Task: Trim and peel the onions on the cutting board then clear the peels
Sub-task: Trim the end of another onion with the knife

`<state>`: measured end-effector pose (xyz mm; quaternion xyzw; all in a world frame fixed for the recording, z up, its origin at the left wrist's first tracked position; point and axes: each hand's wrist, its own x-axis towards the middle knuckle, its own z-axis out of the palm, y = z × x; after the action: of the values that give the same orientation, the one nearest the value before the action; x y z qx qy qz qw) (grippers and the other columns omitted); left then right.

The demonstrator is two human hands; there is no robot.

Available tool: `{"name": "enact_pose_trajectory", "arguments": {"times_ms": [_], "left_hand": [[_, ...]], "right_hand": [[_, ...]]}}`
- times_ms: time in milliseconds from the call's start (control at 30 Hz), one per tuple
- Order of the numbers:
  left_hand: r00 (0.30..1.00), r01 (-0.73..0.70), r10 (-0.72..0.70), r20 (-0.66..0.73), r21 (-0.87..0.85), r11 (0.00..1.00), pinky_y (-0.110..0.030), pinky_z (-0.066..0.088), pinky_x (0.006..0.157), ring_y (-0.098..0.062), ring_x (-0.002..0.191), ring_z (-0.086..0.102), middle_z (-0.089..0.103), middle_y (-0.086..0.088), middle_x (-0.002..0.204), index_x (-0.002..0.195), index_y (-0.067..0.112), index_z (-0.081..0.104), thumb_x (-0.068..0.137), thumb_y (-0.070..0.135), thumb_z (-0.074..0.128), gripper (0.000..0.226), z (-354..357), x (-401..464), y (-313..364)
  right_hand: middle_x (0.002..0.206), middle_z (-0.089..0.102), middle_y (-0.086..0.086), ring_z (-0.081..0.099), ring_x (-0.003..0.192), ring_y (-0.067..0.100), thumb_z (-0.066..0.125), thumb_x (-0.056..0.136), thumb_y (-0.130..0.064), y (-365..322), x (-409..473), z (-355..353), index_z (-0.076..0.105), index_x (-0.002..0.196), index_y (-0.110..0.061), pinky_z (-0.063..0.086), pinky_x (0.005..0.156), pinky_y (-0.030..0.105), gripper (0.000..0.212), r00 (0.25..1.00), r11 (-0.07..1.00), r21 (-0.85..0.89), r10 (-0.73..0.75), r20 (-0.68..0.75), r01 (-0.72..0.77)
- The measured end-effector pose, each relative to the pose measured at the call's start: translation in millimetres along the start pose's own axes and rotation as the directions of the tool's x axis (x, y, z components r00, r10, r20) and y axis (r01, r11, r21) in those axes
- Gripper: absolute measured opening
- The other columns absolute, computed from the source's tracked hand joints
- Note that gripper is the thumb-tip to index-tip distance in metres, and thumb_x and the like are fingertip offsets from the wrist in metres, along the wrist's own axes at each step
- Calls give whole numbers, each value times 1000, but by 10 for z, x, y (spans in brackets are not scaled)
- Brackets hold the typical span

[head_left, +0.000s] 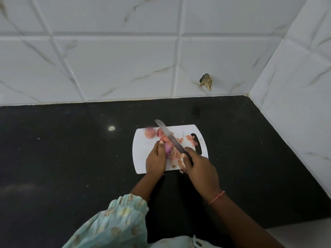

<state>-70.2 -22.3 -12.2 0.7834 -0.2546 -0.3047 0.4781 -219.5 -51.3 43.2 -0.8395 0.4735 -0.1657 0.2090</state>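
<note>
A white cutting board (143, 153) lies on the black counter. My left hand (155, 161) grips a purple onion (169, 151) on the board's middle. My right hand (198, 167) holds a knife (170, 137) by its dark handle, the blade slanting up and left just beside the onion. A second, pinkish onion (150, 133) sits at the board's far left corner. Pink peels (189, 140) lie scattered across the board's right half, and more peels (174, 159) are heaped between my hands.
The black counter (71, 158) stretches left and ahead of the board. White tiled walls meet in a corner at the far right, and the back wall has a broken hole (206, 81). My pale green sleeve (114, 222) hangs at the near edge.
</note>
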Motion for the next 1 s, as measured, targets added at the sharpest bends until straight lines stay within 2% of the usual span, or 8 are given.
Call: {"name": "enact_pose_trajectory", "arguments": {"times_ms": [67,233,467,533,600,700,900,1000], "left_hand": [[1000,-2,2,-6,-9,1000,-39,47,101,-24,113,61,66,-4,125,134,24,59,108,46,24,49,-2,9,5],[1000,-14,14,3,0,1000,-29,42,87,-17,100,60,62,5,106,125,26,61,108,46,23,46,2,-25,11],[995,-96,96,2,52,994,-32,47,97,-20,115,62,66,1,128,141,25,54,106,55,22,56,40,-7,-86],[991,-135,134,8,39,990,-31,48,89,-18,108,64,68,5,120,133,27,56,101,65,23,60,34,-15,-88],[983,-182,181,19,40,983,-29,48,79,-13,98,65,67,10,108,122,28,54,88,84,20,74,13,-28,-79],[976,-217,214,47,78,973,-31,52,84,-8,97,63,61,16,115,130,31,45,72,98,18,93,9,-50,-127],[965,-257,248,83,124,959,-37,52,89,-14,103,63,58,6,128,136,27,37,92,69,40,61,-31,-42,-178],[954,-295,282,104,136,946,-38,54,90,-10,102,61,52,7,134,138,26,35,90,70,42,65,-31,-25,-177]], "right_hand": [[106,70,-6,65,93,13,41,101,-43,34,7,-21,49,137,-34,55,75,36,37,1000,1000,19,14,-12,-13],[101,71,-3,66,89,13,41,102,-44,-61,-32,-15,49,137,-32,55,71,32,38,999,999,43,-25,41,23],[92,70,0,66,84,20,41,101,-40,-1,80,-42,50,134,-33,54,70,36,35,995,995,-4,96,24,-96],[86,69,-1,66,81,18,42,101,-40,38,78,-67,51,134,-34,54,68,35,35,995,995,11,95,-12,-95],[91,70,-3,66,84,16,43,101,-41,-29,43,-74,52,134,-34,52,67,32,35,999,998,35,47,-9,-47],[101,71,-4,66,90,12,44,101,-41,-123,-15,-60,52,137,-32,53,72,29,37,999,997,83,10,37,-13],[102,71,1,66,91,19,44,100,-42,89,74,-46,51,136,-31,55,75,36,38,995,995,13,95,42,-96],[99,72,-3,67,87,14,45,100,-45,126,56,-53,52,135,-33,55,73,33,38,998,997,53,61,9,-62]]}}
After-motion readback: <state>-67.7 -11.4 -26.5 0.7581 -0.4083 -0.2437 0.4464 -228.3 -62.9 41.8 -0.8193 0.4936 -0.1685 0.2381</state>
